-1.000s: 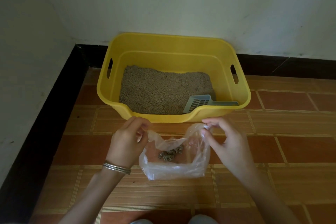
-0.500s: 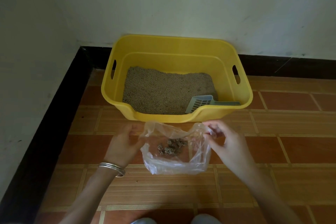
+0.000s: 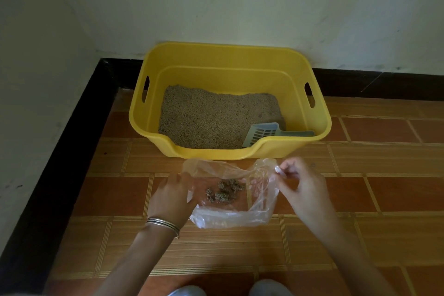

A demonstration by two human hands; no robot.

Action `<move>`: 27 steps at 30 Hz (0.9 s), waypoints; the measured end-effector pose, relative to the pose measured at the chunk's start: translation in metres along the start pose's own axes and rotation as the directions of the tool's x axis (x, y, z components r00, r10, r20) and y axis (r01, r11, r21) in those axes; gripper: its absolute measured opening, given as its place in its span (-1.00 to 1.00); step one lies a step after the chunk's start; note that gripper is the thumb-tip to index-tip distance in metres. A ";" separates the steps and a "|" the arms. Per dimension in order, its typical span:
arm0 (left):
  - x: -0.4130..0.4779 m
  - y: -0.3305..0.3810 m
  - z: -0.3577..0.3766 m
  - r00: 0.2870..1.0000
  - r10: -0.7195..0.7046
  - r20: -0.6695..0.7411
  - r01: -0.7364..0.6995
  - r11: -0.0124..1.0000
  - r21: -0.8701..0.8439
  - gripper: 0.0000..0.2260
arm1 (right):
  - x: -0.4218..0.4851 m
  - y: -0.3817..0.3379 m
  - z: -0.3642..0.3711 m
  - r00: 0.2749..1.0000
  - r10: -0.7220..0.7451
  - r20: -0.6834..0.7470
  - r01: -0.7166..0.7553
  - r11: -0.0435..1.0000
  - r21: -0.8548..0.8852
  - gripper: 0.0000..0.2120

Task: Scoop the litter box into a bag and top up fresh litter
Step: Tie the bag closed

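A yellow litter box (image 3: 230, 55) stands against the wall, with grey-brown litter (image 3: 211, 118) across its bottom. A grey-blue slotted scoop (image 3: 262, 132) lies in its front right corner, handle pointing right. Just in front of the box a clear plastic bag (image 3: 240, 216) sits on the floor, mouth open, with dark litter clumps (image 3: 223, 191) inside. My right hand (image 3: 300, 187) pinches the bag's right rim. My left hand (image 3: 171, 196) rests against the bag's left side, fingers partly behind the plastic; I cannot tell whether it grips.
The floor is orange-brown tile (image 3: 384, 175) with a black skirting (image 3: 60, 151) along the white walls at the left and back. The box stands near the room corner. My knees (image 3: 264, 289) show at the bottom edge. No litter supply is in view.
My left hand has dropped from the bag's top rim to its left side. The bag's mouth has sagged wider and flatter. My right hand keeps its pinch on the right rim.
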State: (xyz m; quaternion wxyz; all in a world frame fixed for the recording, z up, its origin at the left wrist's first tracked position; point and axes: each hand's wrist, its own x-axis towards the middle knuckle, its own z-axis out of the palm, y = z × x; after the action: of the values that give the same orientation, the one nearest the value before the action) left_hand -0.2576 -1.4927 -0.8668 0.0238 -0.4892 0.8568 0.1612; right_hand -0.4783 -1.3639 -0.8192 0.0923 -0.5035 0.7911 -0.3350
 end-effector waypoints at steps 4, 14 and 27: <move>0.002 -0.003 -0.002 0.990 -0.081 0.118 0.065 0.989 0.132 -0.80 | 0.002 0.001 -0.001 0.998 -0.066 0.001 0.066 0.998 -0.019 -0.88; 0.001 -0.007 -0.014 0.993 0.061 0.097 -0.060 0.998 -0.018 -0.87 | 0.004 -0.005 -0.002 0.997 -0.072 0.021 0.070 0.994 0.089 -0.90; -0.004 0.017 -0.075 0.993 -0.064 -0.099 -0.083 0.210 -0.974 -0.67 | 0.024 -0.042 -0.008 0.980 0.063 0.191 -0.189 0.610 0.769 -0.87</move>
State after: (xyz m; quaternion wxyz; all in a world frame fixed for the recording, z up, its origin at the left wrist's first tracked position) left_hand -0.2610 -1.5036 -0.7907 -0.3402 -0.3988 0.5676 0.6349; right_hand -0.4633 -1.3921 -0.7824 0.3828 -0.3787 0.5902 -0.6014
